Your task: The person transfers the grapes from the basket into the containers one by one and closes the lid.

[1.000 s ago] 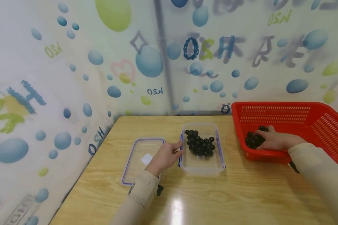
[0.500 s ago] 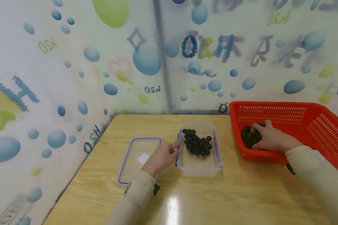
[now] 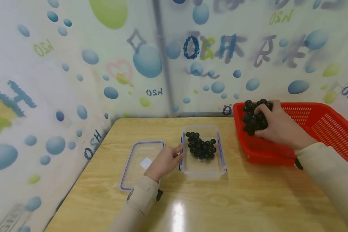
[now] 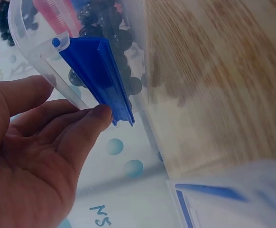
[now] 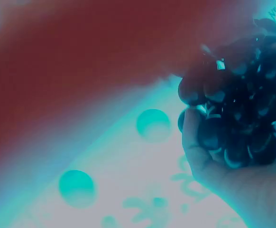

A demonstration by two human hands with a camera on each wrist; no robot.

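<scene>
In the head view my right hand [image 3: 281,125] grips a bunch of dark grapes [image 3: 252,120], lifted over the left end of a red plastic basket [image 3: 258,158]. The right wrist view shows the round dark grapes [image 5: 242,114] between thumb and fingers. My left hand [image 3: 166,161] holds the left side of a clear plastic container [image 3: 203,172] by its rim and blue latch [image 4: 97,76]. Inside that container lies another dark bunch of grapes [image 3: 201,149].
Left of the container, a clear lid [image 3: 133,174] with a blue seal and a white label [image 3: 146,163] lies on the wooden table [image 3: 214,206]. A patterned wall covering [image 3: 174,87] stands behind and to the left.
My right hand has risen out of the red basket with the bunch of grapes. My left hand stays at the container's side. The whole head view has shifted slightly.
</scene>
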